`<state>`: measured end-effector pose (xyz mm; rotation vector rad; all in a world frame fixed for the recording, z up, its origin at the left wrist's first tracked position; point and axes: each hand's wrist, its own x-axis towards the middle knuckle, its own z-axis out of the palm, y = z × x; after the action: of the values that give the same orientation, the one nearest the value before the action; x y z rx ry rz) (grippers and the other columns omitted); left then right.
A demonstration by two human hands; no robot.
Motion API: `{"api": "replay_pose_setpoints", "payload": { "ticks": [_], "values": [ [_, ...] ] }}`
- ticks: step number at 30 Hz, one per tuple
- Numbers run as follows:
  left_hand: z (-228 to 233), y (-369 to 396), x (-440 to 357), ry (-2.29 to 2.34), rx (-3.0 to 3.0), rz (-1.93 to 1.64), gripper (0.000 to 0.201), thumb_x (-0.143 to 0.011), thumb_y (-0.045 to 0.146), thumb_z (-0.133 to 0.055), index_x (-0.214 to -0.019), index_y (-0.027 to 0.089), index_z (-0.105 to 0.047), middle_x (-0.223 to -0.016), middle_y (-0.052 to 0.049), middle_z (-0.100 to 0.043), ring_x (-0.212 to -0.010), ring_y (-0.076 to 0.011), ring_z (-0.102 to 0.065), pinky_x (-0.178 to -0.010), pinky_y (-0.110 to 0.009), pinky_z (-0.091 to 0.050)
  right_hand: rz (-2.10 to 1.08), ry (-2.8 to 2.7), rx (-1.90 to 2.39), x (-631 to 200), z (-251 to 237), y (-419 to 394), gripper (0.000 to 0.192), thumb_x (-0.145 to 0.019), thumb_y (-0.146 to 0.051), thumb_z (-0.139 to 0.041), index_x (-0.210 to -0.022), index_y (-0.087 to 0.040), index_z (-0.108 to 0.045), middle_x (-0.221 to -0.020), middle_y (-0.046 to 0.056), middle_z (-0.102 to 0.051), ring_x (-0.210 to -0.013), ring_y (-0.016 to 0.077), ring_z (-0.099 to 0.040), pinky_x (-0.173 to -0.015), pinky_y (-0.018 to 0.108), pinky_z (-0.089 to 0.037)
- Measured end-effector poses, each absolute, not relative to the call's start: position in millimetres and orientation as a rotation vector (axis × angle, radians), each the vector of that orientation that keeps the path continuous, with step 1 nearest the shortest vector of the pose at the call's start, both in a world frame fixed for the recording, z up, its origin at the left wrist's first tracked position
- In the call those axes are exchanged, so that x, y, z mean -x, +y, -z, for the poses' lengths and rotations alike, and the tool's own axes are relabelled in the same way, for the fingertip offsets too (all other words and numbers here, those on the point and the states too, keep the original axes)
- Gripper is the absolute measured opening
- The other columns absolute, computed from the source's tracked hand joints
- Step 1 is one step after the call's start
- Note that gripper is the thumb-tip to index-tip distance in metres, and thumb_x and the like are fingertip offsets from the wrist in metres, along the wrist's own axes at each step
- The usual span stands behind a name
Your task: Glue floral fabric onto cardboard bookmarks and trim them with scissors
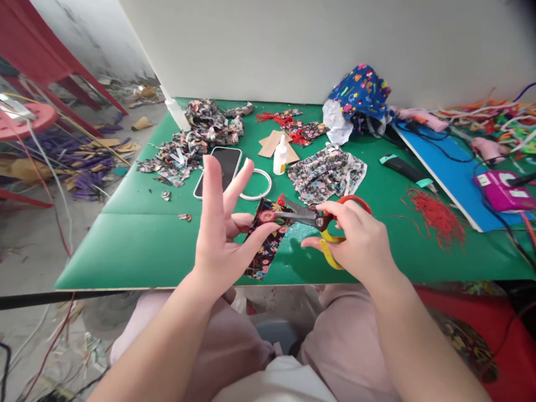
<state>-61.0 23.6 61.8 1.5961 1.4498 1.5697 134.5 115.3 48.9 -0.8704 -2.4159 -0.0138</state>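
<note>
My left hand [224, 226] pinches a strip of black floral fabric [264, 254] between thumb and bent fingers, while two of its fingers point up. A small red tuft [281, 199] shows at the fabric's upper edge. In my right hand [362, 237] is a pair of scissors [330, 259] with red and yellow handles. The blades are parted and reach over the top of the fabric, close to my left thumb. Whether they touch the cloth I cannot tell.
Beyond my hands stand a small white bottle [280, 156], a phone [221, 167] and a coiled white cable [262, 184]. Fabric scraps [209, 128] are heaped at the back left. Floral cloth [326, 173], red threads [438, 215] and a black-and-teal cutter [406, 170] lie right of centre.
</note>
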Motion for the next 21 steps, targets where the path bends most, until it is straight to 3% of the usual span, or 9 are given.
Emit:
{"api": "replay_pose_setpoints", "payload": {
  "ticks": [3,6,15,21],
  "values": [
    [-61.0,23.2,59.9,1.539,-1.607,-1.654,0.093,-0.08,0.013,-0.064,-0.139,0.052,-0.004,-0.154,0.005,-0.011,-0.124,-0.0278,-0.047,-0.062,-0.028,-0.061,0.144,-2.407,0.856,-136.4,-46.6,117.2,0.042,-0.079,-0.051,-0.058,-0.11,-0.022,-0.058,-0.081,0.004,-0.06,-0.074,0.0169,-0.059,-0.063,0.026,-0.041],
    [-58.1,23.6,59.4,1.546,-1.664,-1.641,0.095,-0.079,0.013,-0.065,-0.14,0.051,-0.003,-0.153,0.003,-0.019,-0.114,-0.0246,-0.056,-0.061,-0.027,-0.061,0.22,-2.402,0.877,-137.3,-46.5,117.2,0.042,-0.081,-0.05,-0.056,-0.112,-0.022,-0.059,-0.078,0.004,-0.058,-0.073,0.0171,-0.057,-0.062,0.026,-0.039],
    [-54.1,25.3,61.1,1.466,-1.713,-1.544,0.095,-0.079,0.016,-0.065,-0.14,0.05,0.0,-0.15,-0.005,-0.027,-0.08,-0.0138,-0.068,-0.061,-0.028,-0.06,0.302,-2.434,0.856,-137.2,-47.8,117.2,0.042,-0.084,-0.05,-0.052,-0.113,-0.021,-0.061,-0.074,0.004,-0.053,-0.073,0.0176,-0.052,-0.065,0.028,-0.038],
    [-52.0,26.3,59.7,1.482,-1.724,-1.541,0.092,-0.08,0.017,-0.064,-0.141,0.048,-0.004,-0.151,-0.005,-0.023,-0.096,-0.0211,-0.065,-0.065,-0.029,-0.06,0.3,-2.453,0.852,-136.3,-48.4,115.4,0.039,-0.085,-0.047,-0.052,-0.113,-0.022,-0.062,-0.072,0.004,-0.055,-0.071,0.0177,-0.049,-0.064,0.029,-0.036]
  ]
}}
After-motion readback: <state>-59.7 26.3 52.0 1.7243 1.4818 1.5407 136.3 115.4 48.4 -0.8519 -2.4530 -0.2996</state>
